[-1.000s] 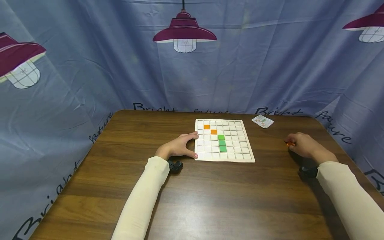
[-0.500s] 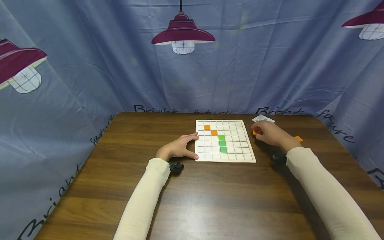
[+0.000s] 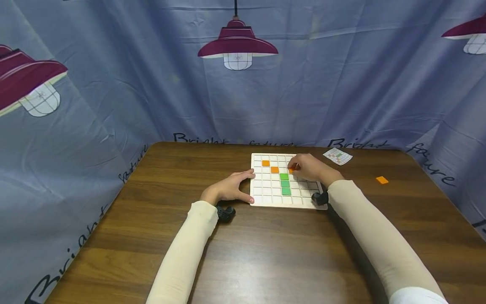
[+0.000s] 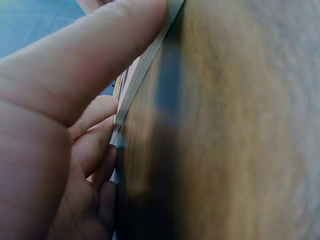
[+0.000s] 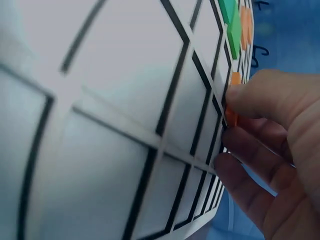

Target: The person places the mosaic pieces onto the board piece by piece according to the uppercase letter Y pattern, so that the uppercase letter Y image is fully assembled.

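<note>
In the head view a white gridded board [image 3: 265, 198] lies on the table. Two orange square tiles [image 3: 265, 163] sit in its cells on a diagonal, and below them runs a column of three green tiles [image 3: 284, 184]. My left hand [image 3: 228, 188] rests at the board's left edge, thumb and forefinger spread apart and touching it. Over the board's upper right part, my right hand [image 3: 309, 166] pinches an orange tile [image 5: 236, 78] between thumb and fingers, close to the grid. Whether that tile is seated in a cell, I cannot tell.
A small card [image 3: 337, 156] printed with a coloured grid pattern lies behind the board to the right. One loose orange tile [image 3: 382, 180] is on the brown wooden table [image 3: 243, 253] farther right. A blue curtain [image 3: 152, 84] hangs behind the table.
My right hand has carried the orange tile leftward from the table's right side onto the board, uncovering another orange tile there. The left hand stays at the board's edge.
</note>
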A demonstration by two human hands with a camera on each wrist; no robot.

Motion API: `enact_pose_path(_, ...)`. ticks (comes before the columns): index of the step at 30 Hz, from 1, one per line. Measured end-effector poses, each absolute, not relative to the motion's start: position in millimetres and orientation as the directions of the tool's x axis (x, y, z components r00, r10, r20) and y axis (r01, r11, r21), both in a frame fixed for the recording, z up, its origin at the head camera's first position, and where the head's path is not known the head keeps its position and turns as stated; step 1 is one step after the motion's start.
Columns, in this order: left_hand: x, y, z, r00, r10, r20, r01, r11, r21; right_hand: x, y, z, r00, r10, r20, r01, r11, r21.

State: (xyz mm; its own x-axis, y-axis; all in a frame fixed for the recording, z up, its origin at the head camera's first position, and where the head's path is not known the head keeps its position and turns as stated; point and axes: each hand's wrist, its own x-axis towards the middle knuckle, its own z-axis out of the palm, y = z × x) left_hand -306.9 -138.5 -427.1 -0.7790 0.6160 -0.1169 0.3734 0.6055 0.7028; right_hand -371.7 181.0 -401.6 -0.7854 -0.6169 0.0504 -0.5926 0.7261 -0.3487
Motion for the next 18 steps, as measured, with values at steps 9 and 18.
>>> enact_pose_path(9, -307.1, -136.6, -427.3, -0.78, 0.614, -0.123, 0.366, 0.606, 0.707, -370.6, 180.0, -403.7, -0.816, -0.576, 0.043, -0.551, 0.754, -0.358)
enact_pose_path(18, -307.2, -137.8, -428.0, -0.786, 0.605, -0.125, 0.365, 0.618, 0.696, -367.2, 173.7, -402.9, -0.85, -0.525, 0.031, -0.502, 0.793, -0.345)
